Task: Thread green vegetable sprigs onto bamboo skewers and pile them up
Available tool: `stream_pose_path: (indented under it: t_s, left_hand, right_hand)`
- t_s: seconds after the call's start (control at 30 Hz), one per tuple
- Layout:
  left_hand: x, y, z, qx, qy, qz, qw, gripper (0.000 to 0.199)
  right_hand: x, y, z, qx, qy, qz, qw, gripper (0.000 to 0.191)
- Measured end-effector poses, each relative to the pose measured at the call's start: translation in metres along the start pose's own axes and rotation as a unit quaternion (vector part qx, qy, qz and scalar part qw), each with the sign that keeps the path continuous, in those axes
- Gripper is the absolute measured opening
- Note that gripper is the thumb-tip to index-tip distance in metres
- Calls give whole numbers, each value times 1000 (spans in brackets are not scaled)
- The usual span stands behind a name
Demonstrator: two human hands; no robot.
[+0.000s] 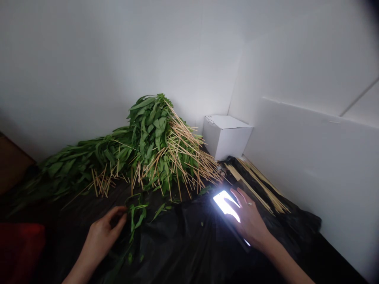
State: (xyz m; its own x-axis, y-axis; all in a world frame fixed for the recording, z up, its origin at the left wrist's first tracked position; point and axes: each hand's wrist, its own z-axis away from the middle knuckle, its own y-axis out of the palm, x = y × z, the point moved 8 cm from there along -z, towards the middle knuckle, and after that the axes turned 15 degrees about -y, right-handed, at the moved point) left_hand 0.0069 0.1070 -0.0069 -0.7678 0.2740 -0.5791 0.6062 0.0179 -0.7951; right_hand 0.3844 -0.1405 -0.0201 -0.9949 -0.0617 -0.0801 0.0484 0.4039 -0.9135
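My left hand (pixel 102 236) is curled with thumb and fingertips drawn together at a leafy green sprig (pixel 137 216) on the black plastic sheet (pixel 177 240). My right hand (pixel 247 219) lies over a phone (pixel 222 199) with a bright white screen; its fingers are spread out and partly cover the glass. Beyond both hands rises a heap of long green leaves (pixel 148 126). Many thin wooden skewers (pixel 189 157) stick out of the heap toward me and to the right.
A white box (pixel 227 136) stands behind the heap, in the corner of the white walls. Loose wooden skewers (pixel 262 185) lie along the right side, beside a white panel (pixel 319 165). Something red (pixel 22 248) is at the lower left, and a brown object (pixel 13 163) at the left edge.
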Motion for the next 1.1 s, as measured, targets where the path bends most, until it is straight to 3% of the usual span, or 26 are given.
stream_pose_path:
  t_s: [0.27, 0.53, 0.8, 1.1]
  left_hand:
    - [-2, -2, 1, -9, 10, 5, 1000, 33]
    - [-5, -4, 2, -7, 6, 9, 1000, 32]
    - [-7, -4, 2, -10, 10, 16, 1000, 32]
    - [-10, -6, 2, -8, -3, 18, 1000, 31]
  right_hand:
    - [-9, -15, 9, -34, 21, 2, 999, 47]
    - [-16, -36, 53, -90, 45, 19, 995, 47]
    - [-7, -30, 82, -69, 58, 20, 996, 41]
    - [-2, -27, 78, -54, 45, 40, 997, 45]
